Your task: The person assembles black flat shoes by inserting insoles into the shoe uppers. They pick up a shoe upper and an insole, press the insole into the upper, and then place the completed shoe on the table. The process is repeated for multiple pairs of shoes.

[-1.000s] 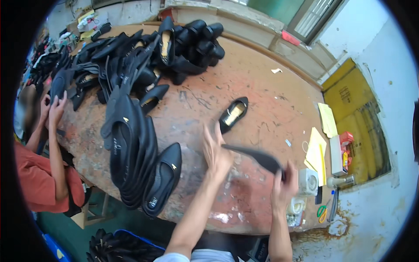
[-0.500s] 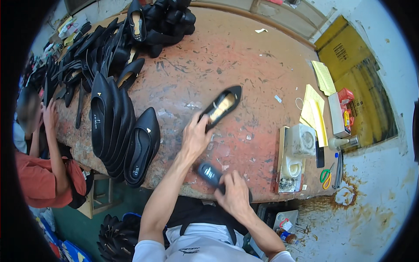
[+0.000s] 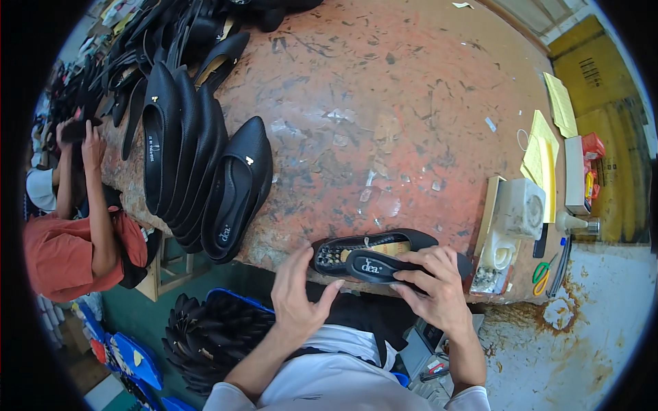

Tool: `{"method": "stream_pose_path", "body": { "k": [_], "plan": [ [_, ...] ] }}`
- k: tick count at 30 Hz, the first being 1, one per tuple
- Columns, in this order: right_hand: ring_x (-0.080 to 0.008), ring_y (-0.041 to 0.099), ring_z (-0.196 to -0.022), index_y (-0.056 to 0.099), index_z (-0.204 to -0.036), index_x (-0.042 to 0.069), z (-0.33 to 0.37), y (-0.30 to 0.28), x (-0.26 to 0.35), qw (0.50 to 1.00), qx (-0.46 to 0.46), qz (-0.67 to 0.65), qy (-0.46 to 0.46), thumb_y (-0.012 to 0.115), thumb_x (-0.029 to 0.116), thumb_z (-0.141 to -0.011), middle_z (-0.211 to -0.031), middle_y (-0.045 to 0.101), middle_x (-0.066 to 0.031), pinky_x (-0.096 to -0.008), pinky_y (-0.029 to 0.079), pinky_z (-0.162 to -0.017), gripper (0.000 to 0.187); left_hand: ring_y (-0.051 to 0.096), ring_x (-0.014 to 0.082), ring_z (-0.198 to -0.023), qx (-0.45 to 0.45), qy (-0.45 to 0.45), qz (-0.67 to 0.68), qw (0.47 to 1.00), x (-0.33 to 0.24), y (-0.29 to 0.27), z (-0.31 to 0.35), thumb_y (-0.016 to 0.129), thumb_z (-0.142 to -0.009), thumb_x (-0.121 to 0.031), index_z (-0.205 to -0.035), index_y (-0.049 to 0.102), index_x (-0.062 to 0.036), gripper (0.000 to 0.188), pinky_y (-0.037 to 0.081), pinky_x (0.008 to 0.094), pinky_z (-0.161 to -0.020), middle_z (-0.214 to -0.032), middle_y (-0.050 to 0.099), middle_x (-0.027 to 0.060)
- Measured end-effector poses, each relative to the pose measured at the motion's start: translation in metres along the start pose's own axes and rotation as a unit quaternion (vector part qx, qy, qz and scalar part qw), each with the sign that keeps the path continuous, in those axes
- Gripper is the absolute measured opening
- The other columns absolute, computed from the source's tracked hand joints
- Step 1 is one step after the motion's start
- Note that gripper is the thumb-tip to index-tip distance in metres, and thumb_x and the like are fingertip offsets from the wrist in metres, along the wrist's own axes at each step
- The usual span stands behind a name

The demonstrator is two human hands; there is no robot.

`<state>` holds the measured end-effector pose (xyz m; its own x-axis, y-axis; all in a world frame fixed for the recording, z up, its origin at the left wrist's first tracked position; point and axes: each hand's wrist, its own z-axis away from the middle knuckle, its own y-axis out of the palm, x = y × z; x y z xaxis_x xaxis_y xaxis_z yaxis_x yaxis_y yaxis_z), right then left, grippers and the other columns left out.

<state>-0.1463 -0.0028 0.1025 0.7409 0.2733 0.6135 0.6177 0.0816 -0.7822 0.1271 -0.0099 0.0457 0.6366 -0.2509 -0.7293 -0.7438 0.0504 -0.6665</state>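
A black pointed flat shoe (image 3: 329,241) lies sideways at the table's near edge, its tan inner sole partly showing. At its heel end is my left hand (image 3: 301,296), thumb and fingers spread, fingertips against the heel. Closed on a black insole (image 3: 370,268) with white lettering, my right hand (image 3: 439,284) pinches it between thumb and fingers. The insole lies over the shoe's near side, its rounded heel end toward my left hand. Its far end is hidden under my right fingers.
Left on the table (image 3: 384,103), several nested black shoes (image 3: 161,157) stand beside a single shoe (image 3: 236,188). To the right are a white container (image 3: 524,205), green-and-orange scissors (image 3: 541,277) and yellow papers (image 3: 541,164). A co-worker in a red top (image 3: 68,257) works at far left.
My left hand has brought the shoe to the near edge, turned it sideways and opened its grip. My right hand has moved up and right with the insole, now over the shoe. The view has shifted.
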Motion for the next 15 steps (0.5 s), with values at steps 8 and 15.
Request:
{"method": "stream_pose_path", "body": {
  "k": [8, 15],
  "plan": [
    [-0.0239, 0.065, -0.109, 0.083, -0.094, 0.006, -0.037, 0.031, -0.007, 0.998, 0.057, -0.008, -0.039, 0.087, 0.007, -0.075, -0.122, 0.074, -0.0029, -0.0448, 0.045, -0.105, 0.020, 0.064, 0.0512, -0.130, 0.023, -0.009, -0.074, 0.997, -0.011, 0.009, 0.007, 0.078, -0.096, -0.019, -0.148, 0.052, 0.0152, 0.067, 0.053, 0.0536, -0.109, -0.147, 0.058, 0.0389],
    [-0.0233, 0.064, -0.108, 0.083, -0.095, 0.006, -0.045, 0.052, -0.003, 0.997, 0.065, -0.039, -0.035, 0.087, 0.009, -0.078, -0.121, 0.074, -0.0027, -0.0450, 0.045, -0.105, 0.017, 0.061, 0.0506, -0.137, 0.060, -0.023, -0.087, 0.994, -0.016, 0.004, 0.004, 0.076, -0.098, -0.022, -0.148, 0.050, 0.0157, 0.068, 0.051, 0.0568, -0.111, -0.149, 0.055, 0.0402]
  ]
}}
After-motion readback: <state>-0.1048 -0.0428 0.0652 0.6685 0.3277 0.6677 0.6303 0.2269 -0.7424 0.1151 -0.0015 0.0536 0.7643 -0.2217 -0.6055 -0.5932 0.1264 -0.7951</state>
